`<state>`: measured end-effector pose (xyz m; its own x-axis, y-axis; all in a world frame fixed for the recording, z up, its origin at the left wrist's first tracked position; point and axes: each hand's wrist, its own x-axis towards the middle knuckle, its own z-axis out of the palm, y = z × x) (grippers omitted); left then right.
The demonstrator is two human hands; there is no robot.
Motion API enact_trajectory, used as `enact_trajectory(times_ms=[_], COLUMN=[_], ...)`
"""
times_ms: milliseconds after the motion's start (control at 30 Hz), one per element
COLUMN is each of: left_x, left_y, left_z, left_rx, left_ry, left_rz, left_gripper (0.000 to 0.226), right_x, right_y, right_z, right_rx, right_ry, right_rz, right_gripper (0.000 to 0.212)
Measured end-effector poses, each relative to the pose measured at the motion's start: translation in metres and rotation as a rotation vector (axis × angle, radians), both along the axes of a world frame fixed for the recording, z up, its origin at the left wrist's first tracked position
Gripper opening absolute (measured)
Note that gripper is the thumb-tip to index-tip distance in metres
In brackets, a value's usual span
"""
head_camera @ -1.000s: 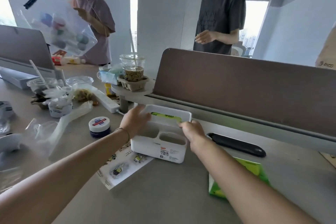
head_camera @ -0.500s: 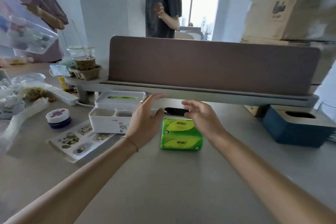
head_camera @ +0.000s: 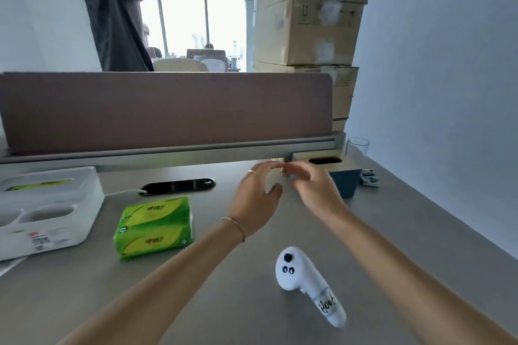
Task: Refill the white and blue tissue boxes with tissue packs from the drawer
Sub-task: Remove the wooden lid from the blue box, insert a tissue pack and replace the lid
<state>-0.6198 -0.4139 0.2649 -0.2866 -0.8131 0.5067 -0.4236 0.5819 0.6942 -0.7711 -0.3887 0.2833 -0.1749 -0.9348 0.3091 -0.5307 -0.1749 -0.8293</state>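
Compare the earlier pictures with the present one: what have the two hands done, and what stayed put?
Both hands let go of the white plastic tissue box and moved right, past the green tissue pack. Now the left hand and right hand reach, empty, toward the blue tissue box. The white box and green pack stayed on the grey desk.

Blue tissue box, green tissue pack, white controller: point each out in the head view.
blue tissue box (head_camera: 344,180): head view, on its dark blue front wall.
green tissue pack (head_camera: 154,225): head view, on its top face.
white controller (head_camera: 297,269): head view, on its rounded head, right of the buttons.
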Motion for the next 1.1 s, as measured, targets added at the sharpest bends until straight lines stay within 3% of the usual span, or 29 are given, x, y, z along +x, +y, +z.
enact_trajectory(times_ms=[100,267,367,467,667,1100], left_x=[-0.041,-0.092,-0.112,-0.130,-0.138,-0.033], left_y=[-0.020,-0.056,-0.079,-0.099,-0.114,-0.037], left_z=[-0.001,-0.006,-0.011,-0.020,-0.031,0.007], left_rx=[-0.021,-0.053,-0.033,-0.007,-0.053,-0.209], left_ry=[-0.147,-0.609,-0.741,-0.724,-0.608,-0.570], left_rz=[0.007,0.048,0.039,0.035,0.064,0.119], left_gripper=[0.049,0.075,0.083,0.081,0.053,0.053], right_x=[-0.051,-0.118,-0.137,-0.147,-0.153,-0.075], right_y=[-0.015,-0.046,-0.063,-0.076,-0.082,-0.012], right_z=[-0.013,-0.025,-0.025,-0.027,-0.034,-0.002], right_rx=[0.004,0.069,0.078,0.048,-0.013,-0.240], right_ry=[0.169,0.568,0.790,0.888,0.879,0.791], right_rz=[-0.089,-0.184,-0.168,-0.157,-0.150,-0.091], right_gripper=[0.042,0.064,0.072,0.067,0.060,0.060])
